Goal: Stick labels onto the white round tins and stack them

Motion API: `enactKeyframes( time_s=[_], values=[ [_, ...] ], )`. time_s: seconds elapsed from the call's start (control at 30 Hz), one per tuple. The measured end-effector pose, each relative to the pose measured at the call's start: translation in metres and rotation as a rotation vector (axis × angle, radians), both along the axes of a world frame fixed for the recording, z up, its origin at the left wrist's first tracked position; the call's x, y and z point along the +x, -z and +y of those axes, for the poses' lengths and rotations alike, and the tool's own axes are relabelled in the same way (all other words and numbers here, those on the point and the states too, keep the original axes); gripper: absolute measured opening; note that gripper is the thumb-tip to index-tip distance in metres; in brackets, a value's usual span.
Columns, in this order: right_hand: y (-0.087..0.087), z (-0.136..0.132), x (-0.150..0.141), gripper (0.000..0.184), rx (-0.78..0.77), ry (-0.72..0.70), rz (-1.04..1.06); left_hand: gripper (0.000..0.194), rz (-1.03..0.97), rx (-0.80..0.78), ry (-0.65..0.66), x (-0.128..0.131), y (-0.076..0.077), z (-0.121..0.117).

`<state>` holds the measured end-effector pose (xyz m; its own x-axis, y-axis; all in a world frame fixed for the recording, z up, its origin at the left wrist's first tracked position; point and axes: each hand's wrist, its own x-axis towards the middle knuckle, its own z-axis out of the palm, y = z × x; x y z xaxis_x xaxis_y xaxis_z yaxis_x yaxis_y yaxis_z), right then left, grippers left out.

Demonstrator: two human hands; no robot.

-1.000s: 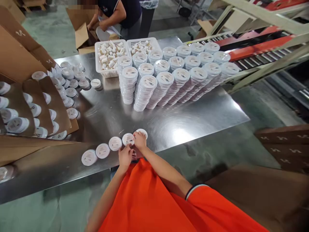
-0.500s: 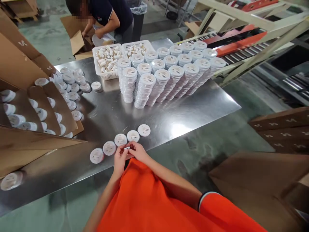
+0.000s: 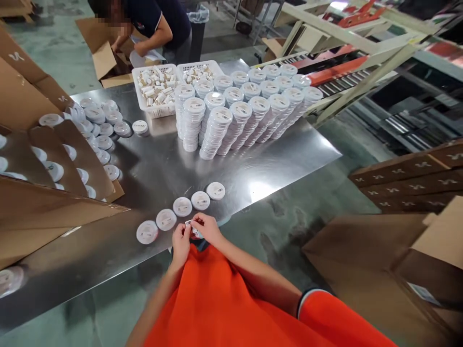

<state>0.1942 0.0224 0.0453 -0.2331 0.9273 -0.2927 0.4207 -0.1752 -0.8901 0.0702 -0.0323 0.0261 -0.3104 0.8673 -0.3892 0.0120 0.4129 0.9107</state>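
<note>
A small white label (image 3: 188, 223) with dark print is pinched between the fingertips of my two hands at the table's near edge. My left hand (image 3: 181, 240) grips it from the left, fingers closed. From the other side my right hand (image 3: 208, 228) closes thumb and finger at its edge. Below them, partly covered by my fingers, is a printed piece (image 3: 196, 233) with red and pale areas; its kind is unclear. Just beyond my hands, several round white tins (image 3: 182, 206) lie in a slanting row, printed faces up.
Tall stacks of similar tins (image 3: 221, 115) stand on the metal table (image 3: 159, 183). Two white baskets (image 3: 159, 112) hold small white pieces. Loose tins (image 3: 104, 142) and an open carton (image 3: 72, 212) are at left. A co-worker (image 3: 155, 29) bends over a box behind the table. Cartons stand at right.
My fingers have shifted around the label, and more of the printed piece beneath now shows. The view has turned slightly right. The row of tins keeps its arrangement.
</note>
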Motion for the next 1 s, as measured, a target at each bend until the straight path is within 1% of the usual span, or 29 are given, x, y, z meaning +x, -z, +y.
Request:
enactKeyframes(
  time_s=[0.07, 0.17, 0.23, 0.3, 0.37, 0.47, 0.53, 0.67, 0.77, 0.87, 1.0],
  values=[
    [0.006, 0.006, -0.002, 0.016, 0.013, 0.035, -0.012, 0.048, 0.131, -0.030, 0.004, -0.004, 0.002, -0.001],
    [0.022, 0.025, -0.002, 0.019, -0.005, 0.164, -0.108, 0.043, 0.359, -0.057, 0.046, -0.012, 0.007, 0.001],
    [0.033, 0.041, -0.005, 0.018, -0.041, 0.214, -0.212, 0.035, 0.433, -0.014, 0.134, -0.018, 0.011, 0.006],
    [0.043, 0.054, -0.011, 0.016, -0.069, 0.194, -0.306, 0.025, 0.466, 0.064, 0.254, -0.023, 0.015, 0.014],
    [0.049, 0.061, -0.021, 0.015, -0.094, 0.150, -0.382, 0.022, 0.519, 0.111, 0.381, -0.026, 0.018, 0.021],
    [0.053, 0.063, -0.036, 0.016, -0.149, 0.150, -0.484, 0.021, 0.609, 0.091, 0.524, -0.026, 0.021, 0.029],
    [0.055, 0.061, -0.043, 0.018, -0.173, 0.174, -0.530, 0.022, 0.656, 0.061, 0.580, -0.024, 0.021, 0.030],
    [0.059, 0.059, -0.047, 0.020, -0.168, 0.193, -0.570, 0.025, 0.733, 0.007, 0.639, -0.021, 0.019, 0.031],
    [0.058, 0.061, -0.047, 0.021, -0.158, 0.181, -0.576, 0.026, 0.735, -0.001, 0.650, -0.022, 0.019, 0.031],
    [0.055, 0.062, -0.049, 0.019, -0.150, 0.141, -0.627, 0.025, 0.686, 0.003, 0.632, -0.023, 0.020, 0.032],
    [0.050, 0.062, -0.052, 0.020, -0.143, 0.091, -0.719, 0.023, 0.610, 0.041, 0.557, -0.023, 0.022, 0.032]
  ],
)
